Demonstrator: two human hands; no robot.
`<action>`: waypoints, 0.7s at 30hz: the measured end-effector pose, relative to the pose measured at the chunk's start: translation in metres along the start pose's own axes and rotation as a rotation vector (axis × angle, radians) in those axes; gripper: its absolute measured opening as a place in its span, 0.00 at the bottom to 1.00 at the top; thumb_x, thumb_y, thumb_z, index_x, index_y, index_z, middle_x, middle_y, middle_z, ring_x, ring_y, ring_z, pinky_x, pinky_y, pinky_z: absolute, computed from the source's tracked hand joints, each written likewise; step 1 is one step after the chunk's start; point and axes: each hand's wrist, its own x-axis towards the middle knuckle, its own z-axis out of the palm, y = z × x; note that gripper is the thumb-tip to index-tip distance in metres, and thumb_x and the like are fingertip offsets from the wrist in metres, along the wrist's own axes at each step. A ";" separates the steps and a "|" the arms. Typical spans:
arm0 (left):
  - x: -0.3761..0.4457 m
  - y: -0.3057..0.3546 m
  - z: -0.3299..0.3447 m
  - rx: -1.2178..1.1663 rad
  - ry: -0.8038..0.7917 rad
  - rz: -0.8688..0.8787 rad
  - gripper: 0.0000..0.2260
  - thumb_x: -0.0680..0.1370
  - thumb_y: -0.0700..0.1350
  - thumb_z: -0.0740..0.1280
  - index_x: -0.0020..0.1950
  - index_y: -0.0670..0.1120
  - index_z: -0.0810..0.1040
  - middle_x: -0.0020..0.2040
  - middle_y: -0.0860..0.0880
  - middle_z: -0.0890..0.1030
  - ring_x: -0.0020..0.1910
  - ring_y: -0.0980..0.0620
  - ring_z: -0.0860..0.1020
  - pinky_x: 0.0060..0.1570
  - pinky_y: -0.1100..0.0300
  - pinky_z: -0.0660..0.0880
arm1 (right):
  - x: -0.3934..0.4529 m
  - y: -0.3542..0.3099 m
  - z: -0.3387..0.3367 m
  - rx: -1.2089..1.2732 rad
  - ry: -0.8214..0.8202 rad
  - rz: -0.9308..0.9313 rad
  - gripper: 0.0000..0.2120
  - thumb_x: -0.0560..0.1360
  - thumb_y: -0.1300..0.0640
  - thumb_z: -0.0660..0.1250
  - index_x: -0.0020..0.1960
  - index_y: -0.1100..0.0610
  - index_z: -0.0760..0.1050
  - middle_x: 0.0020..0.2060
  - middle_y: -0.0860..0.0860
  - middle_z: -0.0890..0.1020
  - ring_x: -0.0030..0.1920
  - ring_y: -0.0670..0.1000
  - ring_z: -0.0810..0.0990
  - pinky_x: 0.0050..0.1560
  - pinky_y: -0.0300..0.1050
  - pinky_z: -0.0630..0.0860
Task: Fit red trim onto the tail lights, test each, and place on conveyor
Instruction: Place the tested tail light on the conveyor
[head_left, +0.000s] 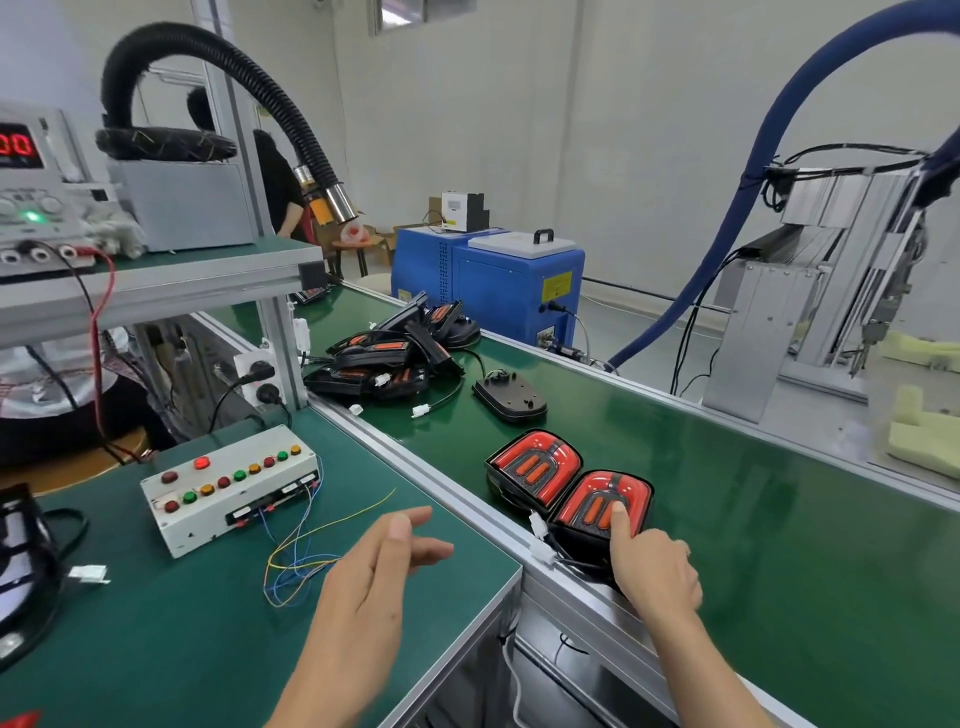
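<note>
While the nearer trimmed tail light (602, 506) lies on the green conveyor (779, 519), touching its twin (535, 467) and close to the belt's near rail, the right hand (657, 569) presses it with a straight forefinger, other fingers loosely curled, gripping nothing. Left hand (374, 566) hovers over the bench mat, fingers relaxed and empty. Judgement: placement nearly done; nudge the light off the rail so its white connector (540, 540) does not snag. Open belt to the right; pile of untrimmed lights (389, 353) and test box (228, 488) well apart.
</note>
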 end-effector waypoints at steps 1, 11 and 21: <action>-0.001 0.000 -0.002 -0.003 0.010 -0.001 0.21 0.81 0.64 0.50 0.60 0.59 0.79 0.50 0.58 0.87 0.55 0.62 0.83 0.64 0.54 0.74 | -0.001 0.000 0.000 0.008 0.012 0.004 0.44 0.76 0.26 0.41 0.65 0.62 0.72 0.62 0.62 0.72 0.45 0.60 0.72 0.46 0.51 0.67; -0.016 -0.003 -0.047 0.001 0.124 -0.053 0.21 0.82 0.66 0.51 0.59 0.62 0.80 0.50 0.56 0.87 0.53 0.59 0.84 0.62 0.57 0.70 | -0.044 -0.021 -0.021 0.284 0.399 -0.298 0.40 0.79 0.32 0.47 0.73 0.63 0.68 0.67 0.63 0.66 0.64 0.65 0.66 0.66 0.63 0.66; -0.044 -0.017 -0.127 0.182 0.394 -0.203 0.14 0.84 0.59 0.57 0.51 0.57 0.80 0.45 0.61 0.86 0.50 0.59 0.83 0.57 0.59 0.76 | -0.207 -0.119 0.026 0.776 -0.231 -0.997 0.03 0.80 0.47 0.64 0.50 0.41 0.76 0.42 0.39 0.82 0.45 0.38 0.78 0.44 0.24 0.69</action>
